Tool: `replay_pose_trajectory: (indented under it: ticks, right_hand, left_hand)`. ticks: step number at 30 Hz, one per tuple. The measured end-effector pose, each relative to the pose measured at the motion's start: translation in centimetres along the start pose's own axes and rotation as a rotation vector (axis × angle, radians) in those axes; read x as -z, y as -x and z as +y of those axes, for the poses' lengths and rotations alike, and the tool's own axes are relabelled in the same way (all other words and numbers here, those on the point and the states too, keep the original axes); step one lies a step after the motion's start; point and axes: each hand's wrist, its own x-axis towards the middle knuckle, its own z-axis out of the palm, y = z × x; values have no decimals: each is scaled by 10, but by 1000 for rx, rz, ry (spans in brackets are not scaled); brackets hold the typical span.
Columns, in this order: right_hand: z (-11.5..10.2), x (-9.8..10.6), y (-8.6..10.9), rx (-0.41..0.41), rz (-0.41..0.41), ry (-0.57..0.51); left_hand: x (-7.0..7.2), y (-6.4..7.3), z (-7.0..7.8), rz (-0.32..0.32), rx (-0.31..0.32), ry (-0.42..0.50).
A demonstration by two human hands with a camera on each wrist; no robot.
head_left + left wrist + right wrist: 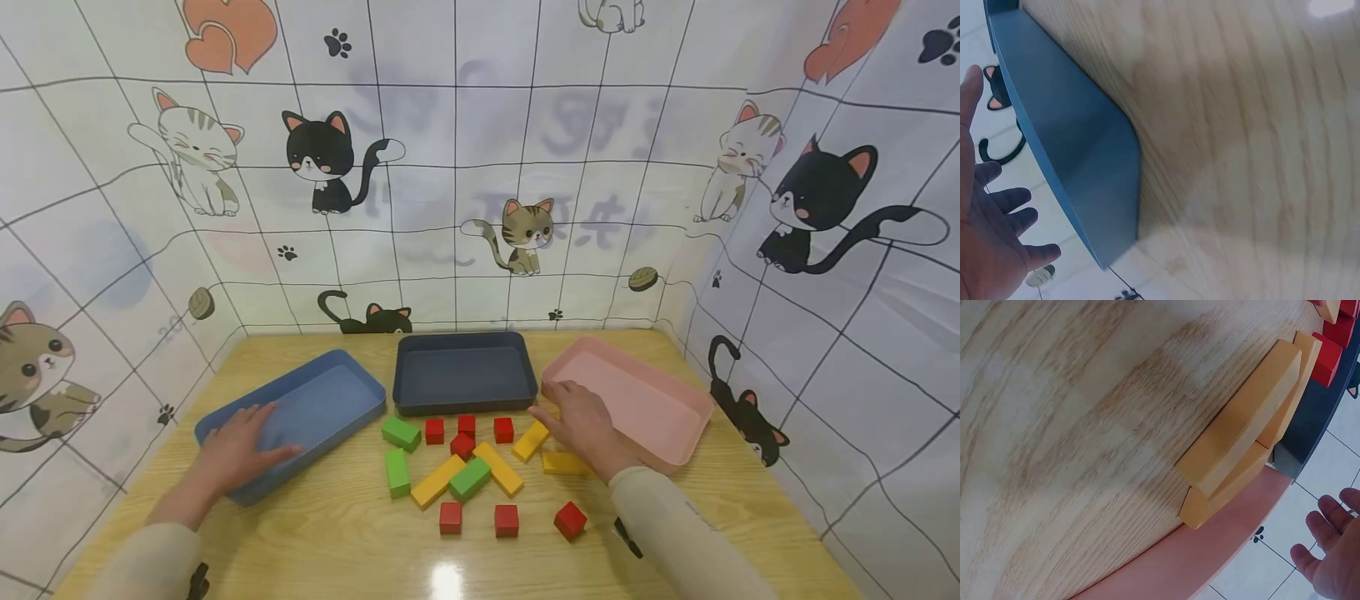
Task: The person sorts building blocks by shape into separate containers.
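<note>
1. Surrounding the wooden table (337, 550) on three sides with white cloth (427, 283), showing printed cats, hearts, paw prints and dark grid lines
2. Standing along the far part of the table as three shallow trays: a blue tray (330, 408) angled at left, a dark tray (465, 375) facing squarely in the middle, a pink tray (637, 408) angled at right
3. Hovering with the left hand (240, 446) over the near left side of the blue tray, fingers spread, thumb apart, gripping nothing; leaving any contact with the rim unclear
4. Hovering with the right hand (581, 425) about the left edge of the pink tray, fingers loose, grasping nothing
5. Lying close under and beside the right hand as yellow blocks (531, 441), with two more farther left, slanting either side of a green block (470, 479)
6. Lying near the blue tray's right end as two more green blocks (397, 473)
7. Sitting loose as seven red cubes (506, 521): four just before the dark tray, three spaced out nearer the person
8. Covering both forearms with pale sleeves (675, 525)
</note>
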Motion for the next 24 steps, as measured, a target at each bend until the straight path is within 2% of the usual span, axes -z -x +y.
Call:
replay_pose_trajectory:
  ticks: [5, 14, 18, 24]
  right_hand:
    - [-1, -1, 0, -5, 1, -12]
    - [-6, -2, 1, 3, 29, -37]
    - [-8, -1, 2, 4, 37, -32]
    - [-10, 0, 3, -8, 23, -27]
  left_hand:
    - [5, 5, -18, -13, 25, -3]
    - [5, 16, -50, -29, 68, 46]
    - [7, 19, -59, -49, 95, 26]
    - [7, 22, -65, -34, 74, 34]
